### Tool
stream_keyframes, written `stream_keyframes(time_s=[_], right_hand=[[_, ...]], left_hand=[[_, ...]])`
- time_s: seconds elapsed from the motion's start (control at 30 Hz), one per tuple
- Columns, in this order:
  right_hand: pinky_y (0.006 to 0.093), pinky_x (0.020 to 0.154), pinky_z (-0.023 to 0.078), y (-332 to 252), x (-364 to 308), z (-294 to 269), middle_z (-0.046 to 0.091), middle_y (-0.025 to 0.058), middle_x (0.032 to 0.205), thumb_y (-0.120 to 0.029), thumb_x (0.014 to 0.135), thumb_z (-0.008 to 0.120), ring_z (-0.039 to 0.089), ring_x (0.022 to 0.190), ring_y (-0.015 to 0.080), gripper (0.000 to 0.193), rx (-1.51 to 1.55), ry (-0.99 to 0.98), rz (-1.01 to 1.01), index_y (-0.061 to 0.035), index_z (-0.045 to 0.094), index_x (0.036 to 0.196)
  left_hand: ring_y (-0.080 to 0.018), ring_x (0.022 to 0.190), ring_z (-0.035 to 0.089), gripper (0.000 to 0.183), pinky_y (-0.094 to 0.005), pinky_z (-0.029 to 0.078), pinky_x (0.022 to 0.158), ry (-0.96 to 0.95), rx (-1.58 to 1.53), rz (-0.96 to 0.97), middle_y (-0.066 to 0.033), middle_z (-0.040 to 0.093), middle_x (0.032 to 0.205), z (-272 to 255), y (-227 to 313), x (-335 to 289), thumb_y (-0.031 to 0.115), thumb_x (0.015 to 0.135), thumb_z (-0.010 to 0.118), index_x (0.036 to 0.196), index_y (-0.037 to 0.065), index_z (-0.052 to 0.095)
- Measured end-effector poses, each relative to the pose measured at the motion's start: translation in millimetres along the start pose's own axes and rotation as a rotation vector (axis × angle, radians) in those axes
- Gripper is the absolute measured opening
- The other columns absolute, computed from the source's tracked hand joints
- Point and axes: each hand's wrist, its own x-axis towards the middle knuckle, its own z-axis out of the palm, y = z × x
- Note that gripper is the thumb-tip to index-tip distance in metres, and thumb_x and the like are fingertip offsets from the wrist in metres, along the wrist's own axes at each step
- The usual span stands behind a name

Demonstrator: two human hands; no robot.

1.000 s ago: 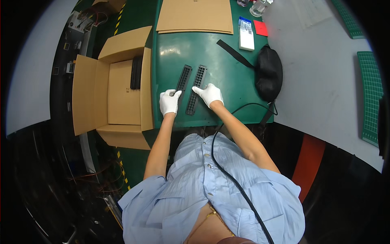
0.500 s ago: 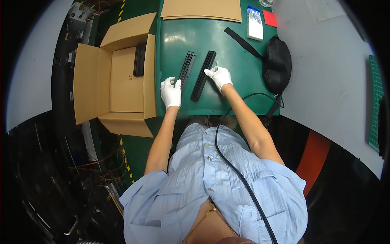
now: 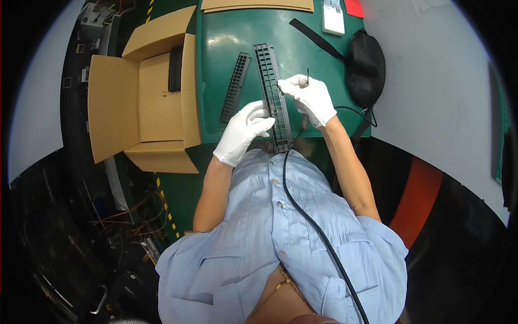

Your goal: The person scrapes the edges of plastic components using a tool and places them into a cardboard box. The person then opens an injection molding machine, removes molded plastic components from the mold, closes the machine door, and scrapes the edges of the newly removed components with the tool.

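Observation:
A long black plastic grille strip (image 3: pixel 268 70), divided into rows of small openings, is held up in front of my body. My left hand (image 3: pixel 244 132), in a white glove, is closed on its left edge below the middle. With white-gloved fingertips, my right hand (image 3: pixel 313 98) pinches the strip's right edge. A thin dark rod (image 3: pixel 308 75) with a pointed end sticks up from the right hand; its kind is unclear. To the left of the held strip, a second black grille strip (image 3: pixel 235 86) lies slanted on the green table mat (image 3: pixel 226 24).
An open cardboard box (image 3: pixel 162 108) with black strips (image 3: pixel 175 69) inside stands left of the table. Flat cardboard (image 3: pixel 259 5) lies at the far edge. A black case (image 3: pixel 365 67), a white packet (image 3: pixel 333 21) and a red card (image 3: pixel 354 8) are on the right. A black cable (image 3: pixel 318 237) hangs over my shirt.
The right-hand strip has been lifted off the mat, brought toward me and turned to show its openings. My left hand has moved right and closed on it. The view has shifted slightly.

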Motion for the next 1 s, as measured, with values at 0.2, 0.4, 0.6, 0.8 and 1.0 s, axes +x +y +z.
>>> stream_keyframes(time_s=[0.2,0.4,0.6,0.8,1.0], right_hand=[[0.0224,0.046,0.028,-15.6,-43.9,3.1,0.054,-0.0071,0.066,-0.028,0.09,0.081,0.039,0.052,0.0029,0.022,0.055,-0.056,0.006,-0.0065,0.074,0.091],[0.0217,0.045,0.021,-8.8,-62.7,-11.1,0.048,-0.0084,0.066,-0.024,0.098,0.072,0.031,0.048,0.0013,0.024,0.185,-0.078,0.018,-0.0007,0.071,0.099],[0.021,0.043,0.025,0.4,-73.2,-28.6,0.052,-0.006,0.07,-0.021,0.101,0.066,0.035,0.049,0.0014,0.021,0.261,-0.104,0.044,-0.001,0.072,0.104],[0.0217,0.043,0.03,6.7,-74.1,-21.1,0.054,-0.0024,0.072,-0.03,0.107,0.057,0.036,0.049,0.0027,0.034,0.406,-0.129,-0.044,0.0013,0.065,0.118],[0.0221,0.049,0.031,-28.8,-83.0,-12.3,0.052,-0.0076,0.071,-0.035,0.097,0.072,0.038,0.056,0.0016,0.041,0.035,-0.081,-0.039,-0.002,0.073,0.121]], left_hand=[[-0.012,0.109,0.062,0.056,-0.0259,0.051,0.087,0.036,-0.061,0.084,-0.0088,0.064,0.126,31.4,18.2,-26.6,0.006,0.092,0.072,0.142,-0.004,0.05],[-0.011,0.107,0.061,0.054,-0.025,0.05,0.087,0.031,-0.068,0.047,-0.0078,0.064,0.124,35.4,22.0,-42.0,0.005,0.092,0.072,0.14,-0.005,0.051],[-0.0106,0.103,0.062,0.052,-0.0237,0.05,0.083,0.056,0.027,0.058,-0.0072,0.066,0.119,40.1,25.5,-51.7,0.006,0.091,0.074,0.137,-0.004,0.052],[-0.0091,0.098,0.063,0.05,-0.0232,0.051,0.081,0.039,0.035,0.057,-0.0062,0.067,0.115,40.8,23.9,-52.3,0.007,0.091,0.076,0.134,-0.003,0.054],[-0.0087,0.09,0.062,0.05,-0.0249,0.053,0.08,0.017,0.088,0.09,-0.0047,0.067,0.104,40.6,14.2,-47.4,0.006,0.091,0.075,0.136,-0.001,0.055]])
